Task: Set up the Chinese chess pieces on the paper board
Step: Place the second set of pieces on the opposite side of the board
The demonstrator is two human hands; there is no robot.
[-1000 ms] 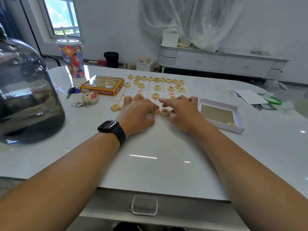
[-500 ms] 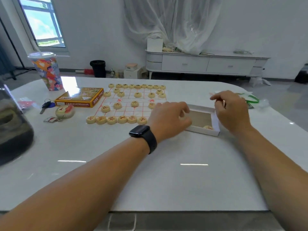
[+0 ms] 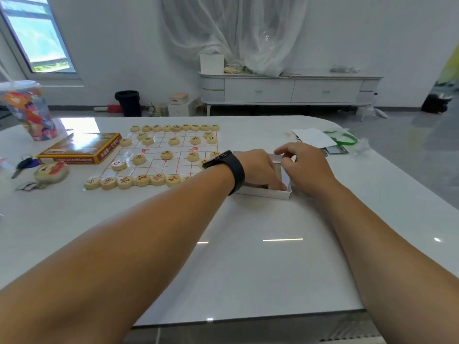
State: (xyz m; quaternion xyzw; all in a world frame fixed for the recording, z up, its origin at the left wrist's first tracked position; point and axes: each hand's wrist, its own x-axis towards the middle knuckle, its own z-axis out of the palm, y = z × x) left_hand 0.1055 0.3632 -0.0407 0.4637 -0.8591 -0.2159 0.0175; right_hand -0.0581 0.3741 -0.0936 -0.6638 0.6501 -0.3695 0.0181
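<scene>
The paper board point(image 3: 159, 167) with red grid lines lies on the white table, left of centre. Round wooden chess pieces stand on it: a far row point(image 3: 176, 127), a near row point(image 3: 142, 180) and several between. Right of the board sits a shallow white box point(image 3: 263, 193). My left hand point(image 3: 260, 167), with a black watch on its wrist, reaches down into the box's near right corner, its fingertips hidden inside. My right hand point(image 3: 305, 167) grips the box's right wall, thumb and forefinger pinched at the far rim.
A yellow game box point(image 3: 79, 148) lies left of the board, with a colourful cup point(image 3: 28, 112) behind it and keys point(image 3: 22, 165) with a round keychain point(image 3: 51, 171) nearby. Papers and a green band point(image 3: 340, 139) lie at the far right.
My left hand left the near row of pieces and moved right into the white box. My right hand moved right too and took hold of the box's right side.
</scene>
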